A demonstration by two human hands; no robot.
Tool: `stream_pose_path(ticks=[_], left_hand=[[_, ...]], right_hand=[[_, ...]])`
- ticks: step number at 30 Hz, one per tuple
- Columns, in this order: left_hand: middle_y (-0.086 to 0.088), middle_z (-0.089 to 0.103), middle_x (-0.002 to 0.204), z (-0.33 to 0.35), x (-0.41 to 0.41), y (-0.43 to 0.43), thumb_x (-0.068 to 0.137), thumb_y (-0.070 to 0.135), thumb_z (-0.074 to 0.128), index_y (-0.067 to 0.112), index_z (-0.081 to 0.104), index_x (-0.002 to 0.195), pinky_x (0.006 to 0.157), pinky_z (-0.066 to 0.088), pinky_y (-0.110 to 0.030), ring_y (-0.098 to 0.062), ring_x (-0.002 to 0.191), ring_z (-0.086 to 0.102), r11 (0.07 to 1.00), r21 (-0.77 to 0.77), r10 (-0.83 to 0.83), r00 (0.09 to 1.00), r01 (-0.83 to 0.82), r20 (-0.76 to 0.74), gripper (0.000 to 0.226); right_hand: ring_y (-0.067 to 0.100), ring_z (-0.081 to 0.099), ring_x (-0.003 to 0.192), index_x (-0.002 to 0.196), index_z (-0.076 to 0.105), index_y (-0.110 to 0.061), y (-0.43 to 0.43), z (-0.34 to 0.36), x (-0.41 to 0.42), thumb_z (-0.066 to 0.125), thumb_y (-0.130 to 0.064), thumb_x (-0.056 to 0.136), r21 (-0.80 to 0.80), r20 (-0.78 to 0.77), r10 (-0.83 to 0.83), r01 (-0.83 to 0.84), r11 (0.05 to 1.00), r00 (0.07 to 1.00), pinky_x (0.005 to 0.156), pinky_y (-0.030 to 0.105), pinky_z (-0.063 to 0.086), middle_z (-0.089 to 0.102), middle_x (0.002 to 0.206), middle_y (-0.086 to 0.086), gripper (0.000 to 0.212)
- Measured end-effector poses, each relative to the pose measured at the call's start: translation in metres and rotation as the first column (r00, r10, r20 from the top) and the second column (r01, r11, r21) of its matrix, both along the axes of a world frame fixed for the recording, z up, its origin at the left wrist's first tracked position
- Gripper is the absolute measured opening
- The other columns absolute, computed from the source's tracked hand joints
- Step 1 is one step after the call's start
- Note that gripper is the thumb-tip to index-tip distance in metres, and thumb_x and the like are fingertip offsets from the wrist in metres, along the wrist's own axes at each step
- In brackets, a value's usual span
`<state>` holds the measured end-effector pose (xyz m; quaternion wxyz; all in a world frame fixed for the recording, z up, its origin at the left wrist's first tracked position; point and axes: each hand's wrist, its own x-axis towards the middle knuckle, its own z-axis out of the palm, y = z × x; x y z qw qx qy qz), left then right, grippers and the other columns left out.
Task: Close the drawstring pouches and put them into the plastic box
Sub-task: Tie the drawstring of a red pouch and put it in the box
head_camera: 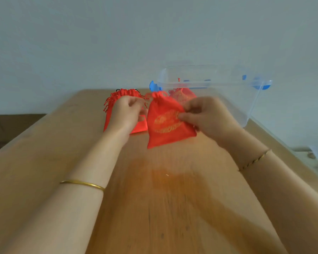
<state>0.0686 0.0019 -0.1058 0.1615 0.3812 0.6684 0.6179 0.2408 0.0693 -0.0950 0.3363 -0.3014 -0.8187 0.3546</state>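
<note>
A red drawstring pouch (165,123) with gold print hangs just above the wooden table, its mouth gathered tight at the top. My right hand (207,114) pinches its right side. My left hand (128,110) has curled fingers at the pouch's left edge by the red cord; blur hides whether it holds the cord. Behind my left hand lies a pile of red pouches (117,97) with loose cords. The clear plastic box (246,99) with blue clips stands at the back right, and one red pouch (182,95) shows through its wall.
The wooden table (154,198) stretches toward me between my forearms. Its right edge runs diagonally past the box. A pale wall rises behind the table, and dark furniture sits low at the far left.
</note>
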Motion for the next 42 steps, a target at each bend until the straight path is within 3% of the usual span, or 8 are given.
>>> stream_pose_path(ticks=[4,9,17,21,26,31,37,42], left_hand=[[-0.008,0.052,0.078,-0.007,-0.032,0.014,0.082,0.021,0.052,0.014,0.058,0.073,0.068,0.046,-0.032,-0.018,0.071,0.048,0.981,-0.061,0.164,0.960,-0.182,-0.228,0.013],[-0.019,0.044,0.132,-0.027,-0.054,0.024,0.089,0.030,0.057,0.011,0.051,0.126,0.102,0.034,-0.043,-0.037,0.125,0.040,0.815,-0.294,0.360,0.835,-0.498,-0.416,0.042],[-0.016,0.047,0.133,-0.044,-0.068,0.033,0.086,0.027,0.064,0.007,0.044,0.127,0.097,0.038,-0.048,-0.038,0.124,0.043,0.749,-0.354,0.375,0.798,-0.560,-0.472,0.050],[-0.015,0.054,0.125,-0.041,-0.070,0.034,0.082,0.019,0.068,0.006,0.044,0.122,0.093,0.042,-0.047,-0.038,0.117,0.050,0.778,-0.254,0.461,0.797,-0.575,-0.391,0.049],[-0.005,0.065,0.090,-0.029,-0.067,0.030,0.075,0.008,0.062,0.007,0.061,0.098,0.062,0.048,-0.028,-0.019,0.077,0.062,0.934,-0.067,0.349,0.936,-0.351,-0.045,0.024],[0.004,0.058,0.071,-0.007,-0.027,0.008,0.087,-0.002,0.054,0.020,0.058,0.083,0.040,0.035,-0.017,-0.008,0.056,0.049,0.991,-0.030,-0.110,0.924,0.130,0.366,0.023],[0.004,0.064,0.078,-0.010,0.016,-0.020,0.088,-0.002,0.053,0.018,0.058,0.101,0.044,0.037,-0.015,-0.005,0.060,0.058,0.857,-0.062,-0.447,0.798,0.512,0.404,0.025],[0.000,0.066,0.076,-0.026,0.038,-0.025,0.085,0.005,0.058,0.016,0.061,0.092,0.045,0.039,-0.017,-0.008,0.061,0.060,0.806,-0.082,-0.492,0.739,0.587,0.460,0.012]], right_hand=[[0.003,0.045,0.042,0.061,0.061,-0.020,0.027,0.055,-0.006,0.068,-0.003,0.077,0.033,-0.165,-0.083,0.090,0.995,0.983,0.050,0.028,0.041,0.054,0.051,-0.003,0.025],[0.005,0.044,0.038,0.092,0.070,-0.005,0.077,0.096,-0.023,0.064,-0.008,0.078,0.202,-0.060,-0.320,0.325,0.924,0.946,0.050,0.021,0.040,0.049,0.055,-0.001,0.015],[0.018,0.058,0.049,0.088,0.063,0.006,0.114,0.092,-0.053,0.056,-0.015,0.086,0.267,0.380,-0.330,0.239,0.933,0.864,0.046,0.021,0.046,0.069,0.093,0.021,0.023],[0.028,0.065,0.088,0.097,0.067,0.004,0.108,0.084,-0.044,0.051,-0.006,0.084,0.324,0.268,-0.387,0.296,0.899,0.882,0.069,0.033,0.052,0.070,0.098,0.018,0.023],[0.018,0.065,0.066,0.090,0.064,-0.010,0.057,0.068,-0.015,0.048,-0.002,0.083,0.171,-0.085,-0.205,0.217,0.961,0.975,0.044,0.015,0.040,0.068,0.080,0.008,0.020],[0.027,0.065,0.068,0.085,0.065,0.000,0.025,0.023,0.002,0.052,-0.010,0.088,0.034,0.131,-0.047,0.043,0.999,0.990,0.050,0.022,0.046,0.069,0.082,0.018,0.017],[0.013,0.054,0.061,0.100,0.060,-0.010,0.010,-0.026,0.010,0.046,-0.034,0.095,-0.460,-0.023,0.013,-0.023,0.887,1.000,0.056,0.028,0.041,0.057,0.076,0.000,0.027],[0.023,0.058,0.084,0.121,0.055,-0.007,0.016,-0.040,0.019,0.058,-0.003,0.086,-0.625,-0.187,0.064,-0.169,0.762,0.980,0.082,0.040,0.049,0.064,0.097,0.009,0.035]])
